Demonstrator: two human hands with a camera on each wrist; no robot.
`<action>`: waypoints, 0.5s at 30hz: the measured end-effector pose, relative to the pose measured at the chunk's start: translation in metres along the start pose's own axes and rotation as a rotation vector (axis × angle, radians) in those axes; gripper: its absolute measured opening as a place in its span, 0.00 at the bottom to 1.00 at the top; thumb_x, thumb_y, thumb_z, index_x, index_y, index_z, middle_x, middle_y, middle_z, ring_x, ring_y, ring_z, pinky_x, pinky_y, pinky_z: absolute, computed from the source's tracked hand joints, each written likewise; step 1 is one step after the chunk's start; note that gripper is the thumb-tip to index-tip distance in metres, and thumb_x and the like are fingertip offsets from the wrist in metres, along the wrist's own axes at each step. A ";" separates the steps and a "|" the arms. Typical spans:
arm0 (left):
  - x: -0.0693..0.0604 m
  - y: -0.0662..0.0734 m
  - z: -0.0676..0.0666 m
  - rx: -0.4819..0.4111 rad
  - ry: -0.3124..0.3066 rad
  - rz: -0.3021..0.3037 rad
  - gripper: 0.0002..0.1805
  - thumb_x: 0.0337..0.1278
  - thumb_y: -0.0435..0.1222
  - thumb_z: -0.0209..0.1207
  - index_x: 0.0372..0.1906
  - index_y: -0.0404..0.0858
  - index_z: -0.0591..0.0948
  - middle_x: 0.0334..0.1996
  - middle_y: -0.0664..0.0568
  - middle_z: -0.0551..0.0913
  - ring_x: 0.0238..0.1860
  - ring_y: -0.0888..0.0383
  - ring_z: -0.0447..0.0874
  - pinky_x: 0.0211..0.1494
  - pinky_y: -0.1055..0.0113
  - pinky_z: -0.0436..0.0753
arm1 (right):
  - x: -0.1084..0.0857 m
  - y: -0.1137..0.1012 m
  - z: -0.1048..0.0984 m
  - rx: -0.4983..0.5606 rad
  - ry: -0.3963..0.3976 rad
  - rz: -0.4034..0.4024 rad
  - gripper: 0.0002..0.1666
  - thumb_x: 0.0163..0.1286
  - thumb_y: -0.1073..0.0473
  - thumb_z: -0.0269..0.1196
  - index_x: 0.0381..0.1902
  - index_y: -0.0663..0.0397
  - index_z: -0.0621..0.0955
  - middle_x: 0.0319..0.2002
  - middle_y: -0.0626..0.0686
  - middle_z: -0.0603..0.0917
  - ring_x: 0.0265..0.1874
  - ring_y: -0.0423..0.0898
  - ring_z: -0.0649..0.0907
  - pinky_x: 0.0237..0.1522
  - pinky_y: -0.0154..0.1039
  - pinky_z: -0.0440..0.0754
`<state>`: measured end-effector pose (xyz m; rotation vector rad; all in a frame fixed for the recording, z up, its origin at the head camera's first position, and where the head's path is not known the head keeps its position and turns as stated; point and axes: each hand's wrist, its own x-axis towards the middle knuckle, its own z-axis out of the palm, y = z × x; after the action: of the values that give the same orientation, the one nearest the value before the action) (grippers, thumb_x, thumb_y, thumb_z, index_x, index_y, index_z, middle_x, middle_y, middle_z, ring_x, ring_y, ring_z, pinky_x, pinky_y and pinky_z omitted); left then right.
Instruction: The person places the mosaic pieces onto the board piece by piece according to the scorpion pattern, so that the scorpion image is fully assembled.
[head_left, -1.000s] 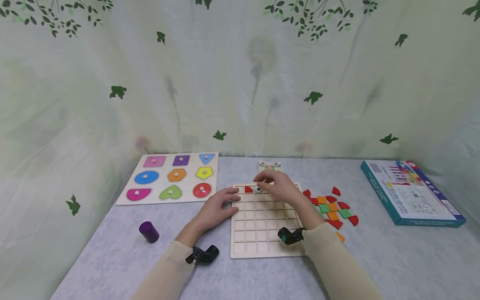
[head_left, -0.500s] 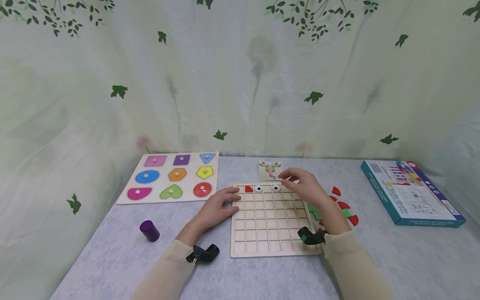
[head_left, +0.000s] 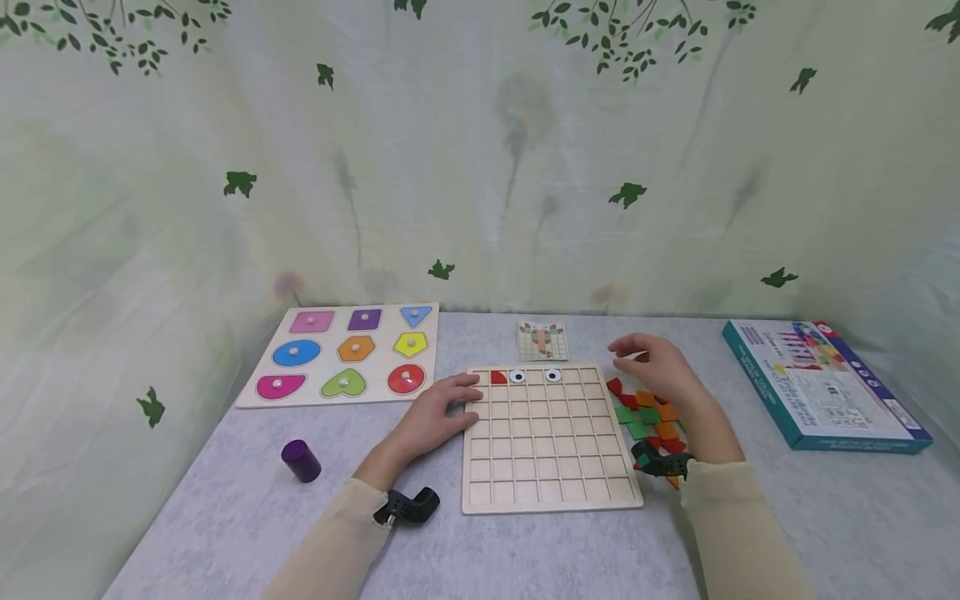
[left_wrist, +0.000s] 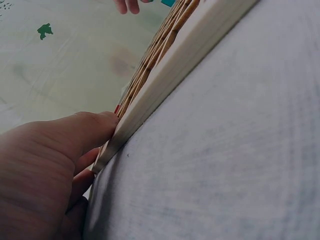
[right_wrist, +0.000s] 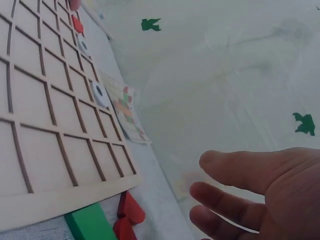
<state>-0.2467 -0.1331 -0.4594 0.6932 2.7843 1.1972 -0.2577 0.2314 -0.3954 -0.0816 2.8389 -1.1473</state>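
Note:
A wooden grid board [head_left: 551, 442] lies at the centre; its back row holds a red quarter piece [head_left: 498, 377] and two white eye pieces [head_left: 517, 377], [right_wrist: 100, 94] with one bare cell between the eyes. My left hand [head_left: 435, 417] rests at the board's left edge, thumb and fingertips touching it in the left wrist view. My right hand [head_left: 663, 371] hangs above the loose pieces right of the board, fingers relaxed and holding nothing visible. Under it lie red, orange and green pieces [head_left: 648, 415], partly hidden by the arm. A small picture card [head_left: 542, 342] lies behind the board.
At the left back lies a shape puzzle board [head_left: 382, 348] with knobbed pieces. A purple cylinder [head_left: 301, 461] stands in front of it. On the right is a flat teal-edged box [head_left: 825, 387]. A curtain with leaf prints hangs behind the table.
My right hand has moved right, from above the board's back row to over the loose pieces. The second eye piece and the card have come into full view. My left hand has stayed put.

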 end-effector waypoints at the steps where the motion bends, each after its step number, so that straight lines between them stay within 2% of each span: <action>1: 0.000 0.000 0.000 -0.002 -0.001 -0.001 0.19 0.61 0.37 0.66 0.57 0.41 0.84 0.70 0.51 0.74 0.76 0.49 0.65 0.76 0.49 0.66 | 0.001 0.003 0.001 -0.013 -0.013 0.017 0.21 0.74 0.55 0.59 0.62 0.56 0.77 0.60 0.63 0.79 0.54 0.59 0.78 0.50 0.47 0.83; 6: 0.000 -0.001 -0.001 0.007 0.002 0.010 0.18 0.61 0.37 0.66 0.56 0.40 0.84 0.70 0.51 0.74 0.76 0.48 0.65 0.76 0.49 0.66 | 0.009 0.013 0.010 -0.050 -0.070 0.102 0.22 0.71 0.56 0.63 0.60 0.56 0.78 0.59 0.65 0.78 0.55 0.61 0.77 0.55 0.53 0.82; 10: 0.001 -0.001 -0.002 0.006 0.002 0.011 0.18 0.61 0.36 0.66 0.56 0.40 0.84 0.70 0.51 0.74 0.76 0.48 0.65 0.76 0.49 0.66 | 0.013 0.021 0.014 -0.048 -0.068 0.154 0.24 0.69 0.54 0.65 0.60 0.56 0.78 0.59 0.66 0.78 0.56 0.61 0.76 0.57 0.55 0.80; 15: 0.001 0.000 -0.001 0.001 -0.002 0.010 0.19 0.61 0.36 0.66 0.57 0.40 0.84 0.70 0.50 0.74 0.75 0.48 0.65 0.76 0.49 0.66 | 0.014 0.030 0.015 -0.067 -0.044 0.146 0.23 0.67 0.54 0.67 0.57 0.57 0.80 0.56 0.66 0.79 0.52 0.59 0.76 0.57 0.54 0.79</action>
<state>-0.2477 -0.1335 -0.4580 0.7094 2.7838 1.1959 -0.2703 0.2417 -0.4280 0.0944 2.7918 -1.0087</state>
